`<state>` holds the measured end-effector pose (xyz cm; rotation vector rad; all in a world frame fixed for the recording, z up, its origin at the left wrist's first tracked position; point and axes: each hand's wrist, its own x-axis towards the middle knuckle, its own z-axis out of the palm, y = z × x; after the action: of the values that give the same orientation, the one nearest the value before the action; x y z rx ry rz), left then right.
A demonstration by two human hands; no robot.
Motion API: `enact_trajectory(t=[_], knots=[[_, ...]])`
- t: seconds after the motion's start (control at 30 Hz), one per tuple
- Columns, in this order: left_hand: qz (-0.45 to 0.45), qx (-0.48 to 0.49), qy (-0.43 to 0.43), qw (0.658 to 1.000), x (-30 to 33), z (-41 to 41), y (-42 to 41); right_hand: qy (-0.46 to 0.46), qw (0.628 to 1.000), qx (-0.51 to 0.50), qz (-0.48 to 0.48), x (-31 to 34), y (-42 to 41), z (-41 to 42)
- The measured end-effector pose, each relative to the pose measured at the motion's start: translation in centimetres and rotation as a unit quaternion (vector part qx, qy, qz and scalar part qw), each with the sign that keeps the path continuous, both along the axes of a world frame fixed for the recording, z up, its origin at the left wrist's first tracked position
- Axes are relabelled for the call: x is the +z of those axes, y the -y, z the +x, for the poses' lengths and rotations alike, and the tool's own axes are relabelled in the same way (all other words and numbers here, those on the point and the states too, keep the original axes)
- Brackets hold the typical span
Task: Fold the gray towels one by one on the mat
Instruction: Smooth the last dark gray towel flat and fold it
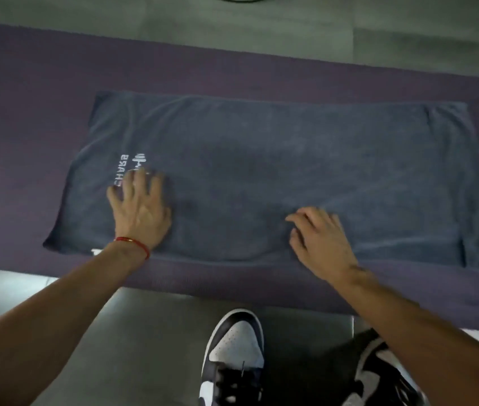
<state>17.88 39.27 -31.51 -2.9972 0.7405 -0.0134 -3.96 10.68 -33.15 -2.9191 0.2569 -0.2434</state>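
Towel (276, 171) flat on mat (27, 112); L hand (141, 209) fingers splayed pressing, R hand (320, 238) fingers loosely curled.

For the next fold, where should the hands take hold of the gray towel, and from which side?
Probably at the two corners of one short end, for instance the right end: pinch the near right corner and the far one. The gray towel lies flat and long across the mat, so that end can be carried over toward the logo. The left hand lies flat on it.
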Motion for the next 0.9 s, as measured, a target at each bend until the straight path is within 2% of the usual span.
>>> enact_trajectory(t=[0.07, 0.17, 0.23, 0.3, 0.37, 0.4, 0.5, 0.6, 0.73, 0.9], knots=[[0.003, -0.128, -0.031, 0.991, -0.3, -1.8, 6.0, -0.021, 0.991, -0.129, -0.04, -0.2, 4.9, -2.2], [0.008, -0.25, -0.078, 0.965, -0.7, -4.5, 13.9, -0.046, 0.936, -0.344, -0.057, -0.4, 11.2, -6.8], [0.019, -0.312, -0.101, 0.945, -0.7, -6.2, 18.0, -0.036, 0.867, -0.496, -0.025, -0.4, 14.6, -10.1], [0.027, -0.368, -0.117, 0.922, -0.7, -7.8, 21.1, -0.023, 0.775, -0.631, 0.034, -0.1, 17.3, -12.7], [0.037, -0.417, -0.134, 0.898, -0.7, -9.3, 23.3, -0.034, 0.699, -0.707, 0.105, 0.3, 19.4, -14.7], [0.043, -0.432, -0.143, 0.889, -0.7, -9.8, 24.1, -0.046, 0.686, -0.716, 0.122, 0.3, 20.1, -15.6], [0.063, -0.46, -0.162, 0.871, -1.1, -10.9, 25.5, -0.044, 0.702, -0.696, 0.146, 0.4, 21.5, -17.3], [0.052, -0.484, -0.14, 0.862, -1.6, -10.9, 25.8, -0.028, 0.724, -0.659, 0.2, 0.4, 23.4, -18.9], [0.016, -0.498, -0.105, 0.861, -2.5, -11.8, 25.5, -0.019, 0.703, -0.673, 0.229, 1.0, 26.0, -21.7], [0.042, -0.482, -0.071, 0.872, -3.8, -13.9, 24.1, -0.029, 0.712, -0.664, 0.226, 0.7, 26.3, -21.4]])
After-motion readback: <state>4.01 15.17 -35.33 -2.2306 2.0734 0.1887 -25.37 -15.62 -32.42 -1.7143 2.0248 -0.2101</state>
